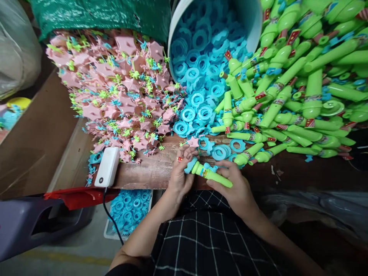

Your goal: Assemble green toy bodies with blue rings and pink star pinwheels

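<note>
Near the table's front edge, a light-green plastic toy stick (219,178) lies tilted between my two hands. My left hand (181,174) is closed around its upper end, where a blue scalloped ring (191,165) sits on the green part. A small red-and-white tip shows by the left fingers. My right hand (236,185) grips the stick's lower, tube-like end between thumb and fingers. A small blue piece sticks out from the stick's side. Just beyond the left fingertips is a pink star piece (193,142). Loose blue rings (220,152) lie on the table behind the stick.
Pink star pieces (126,103) are heaped at left under a green bag (100,17). A tipped white bucket (171,42) spills blue rings. Many green sticks (312,92) pile at right. A white power bank (107,167) with a cable lies at the table edge (138,174).
</note>
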`<state>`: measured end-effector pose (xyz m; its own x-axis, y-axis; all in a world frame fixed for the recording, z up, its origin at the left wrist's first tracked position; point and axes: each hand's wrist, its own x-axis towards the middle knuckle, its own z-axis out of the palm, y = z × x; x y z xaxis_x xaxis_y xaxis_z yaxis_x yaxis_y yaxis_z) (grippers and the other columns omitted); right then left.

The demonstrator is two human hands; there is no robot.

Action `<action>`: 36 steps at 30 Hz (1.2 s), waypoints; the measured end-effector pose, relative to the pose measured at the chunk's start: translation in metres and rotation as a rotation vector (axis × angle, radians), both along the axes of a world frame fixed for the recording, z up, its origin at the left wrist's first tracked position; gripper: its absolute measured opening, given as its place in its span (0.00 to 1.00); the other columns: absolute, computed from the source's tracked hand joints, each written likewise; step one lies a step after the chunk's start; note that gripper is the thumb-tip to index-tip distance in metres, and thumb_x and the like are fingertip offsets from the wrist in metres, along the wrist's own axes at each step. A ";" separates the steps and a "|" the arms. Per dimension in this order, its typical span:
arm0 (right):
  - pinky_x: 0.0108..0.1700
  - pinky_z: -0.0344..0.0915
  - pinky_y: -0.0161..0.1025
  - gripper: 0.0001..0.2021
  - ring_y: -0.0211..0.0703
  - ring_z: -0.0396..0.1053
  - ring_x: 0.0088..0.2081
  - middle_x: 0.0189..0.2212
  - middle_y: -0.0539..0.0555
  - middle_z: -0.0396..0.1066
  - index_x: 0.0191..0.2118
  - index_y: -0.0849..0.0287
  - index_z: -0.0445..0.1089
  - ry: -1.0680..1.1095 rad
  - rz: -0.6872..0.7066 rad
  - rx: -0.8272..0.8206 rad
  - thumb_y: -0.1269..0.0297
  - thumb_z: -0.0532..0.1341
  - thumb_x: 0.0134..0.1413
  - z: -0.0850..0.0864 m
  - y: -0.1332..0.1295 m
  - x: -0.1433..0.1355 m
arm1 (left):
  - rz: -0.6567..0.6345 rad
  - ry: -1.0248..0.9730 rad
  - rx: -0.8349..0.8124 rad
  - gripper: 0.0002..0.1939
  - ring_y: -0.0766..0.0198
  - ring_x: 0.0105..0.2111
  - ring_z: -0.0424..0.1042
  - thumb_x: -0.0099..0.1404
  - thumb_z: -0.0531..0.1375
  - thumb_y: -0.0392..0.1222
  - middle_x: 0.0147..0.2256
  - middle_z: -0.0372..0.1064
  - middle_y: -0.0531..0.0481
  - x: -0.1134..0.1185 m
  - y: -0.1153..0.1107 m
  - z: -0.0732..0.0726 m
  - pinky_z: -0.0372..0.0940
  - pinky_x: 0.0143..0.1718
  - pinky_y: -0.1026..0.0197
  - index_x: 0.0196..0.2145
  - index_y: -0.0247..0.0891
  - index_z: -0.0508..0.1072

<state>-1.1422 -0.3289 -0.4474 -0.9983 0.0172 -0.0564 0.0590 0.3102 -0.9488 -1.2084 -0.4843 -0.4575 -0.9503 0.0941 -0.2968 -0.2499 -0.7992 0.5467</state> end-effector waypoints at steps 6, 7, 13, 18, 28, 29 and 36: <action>0.20 0.56 0.30 0.20 0.30 0.55 0.18 0.22 0.46 0.65 0.37 0.60 0.71 -0.518 0.312 -0.545 0.45 0.67 0.56 -0.006 -0.002 0.001 | -0.115 0.087 -0.053 0.26 0.72 0.32 0.72 0.52 0.74 0.34 0.35 0.70 0.56 0.013 0.000 0.012 0.67 0.37 0.70 0.46 0.43 0.69; 0.17 0.48 0.29 0.22 0.27 0.46 0.14 0.19 0.43 0.59 0.36 0.61 0.71 -0.623 0.356 -0.736 0.43 0.67 0.56 -0.008 -0.002 0.003 | -0.152 0.110 -0.065 0.26 0.72 0.33 0.72 0.54 0.73 0.34 0.36 0.70 0.56 0.013 0.001 0.014 0.67 0.37 0.69 0.47 0.43 0.69; 0.16 0.45 0.27 0.23 0.23 0.46 0.13 0.19 0.43 0.59 0.35 0.61 0.68 -0.663 0.277 -0.804 0.43 0.67 0.56 -0.022 0.009 -0.006 | -0.152 0.356 -0.559 0.13 0.58 0.52 0.71 0.70 0.59 0.41 0.50 0.72 0.46 -0.027 -0.008 0.007 0.64 0.58 0.51 0.51 0.43 0.68; 0.20 0.61 0.31 0.25 0.34 0.65 0.19 0.21 0.50 0.70 0.31 0.62 0.68 -0.570 0.237 -0.240 0.43 0.71 0.47 -0.027 0.025 -0.030 | -0.539 0.759 -1.456 0.27 0.47 0.61 0.61 0.59 0.57 0.23 0.61 0.68 0.45 -0.064 -0.032 -0.003 0.52 0.65 0.37 0.52 0.43 0.75; 0.27 0.62 0.31 0.33 0.39 0.69 0.32 0.29 0.50 0.72 0.49 0.59 0.74 -0.452 0.150 -0.308 0.52 0.78 0.34 -0.027 0.039 -0.063 | -0.092 0.497 -1.102 0.05 0.63 0.40 0.71 0.66 0.64 0.36 0.40 0.71 0.51 -0.064 -0.043 -0.008 0.67 0.46 0.58 0.38 0.42 0.72; 0.26 0.60 0.30 0.34 0.37 0.67 0.31 0.30 0.50 0.72 0.49 0.60 0.73 -0.458 0.122 -0.345 0.50 0.78 0.35 -0.026 0.039 -0.061 | 0.016 0.465 -0.989 0.04 0.64 0.41 0.71 0.67 0.63 0.39 0.41 0.70 0.51 -0.059 -0.042 -0.008 0.67 0.46 0.59 0.39 0.42 0.70; 0.18 0.45 0.30 0.24 0.26 0.50 0.16 0.22 0.46 0.65 0.37 0.60 0.67 -0.461 0.167 -0.372 0.41 0.67 0.54 -0.016 0.043 -0.029 | 0.164 0.266 -0.843 0.28 0.63 0.53 0.68 0.62 0.63 0.32 0.53 0.65 0.49 -0.012 -0.042 -0.020 0.63 0.56 0.58 0.56 0.49 0.60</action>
<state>-1.1711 -0.2858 -0.4633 -0.8570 -0.2407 -0.4557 0.4686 0.0041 -0.8834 -1.2207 -0.5263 -0.4778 -0.9798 -0.1984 0.0261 0.0508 -0.1206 0.9914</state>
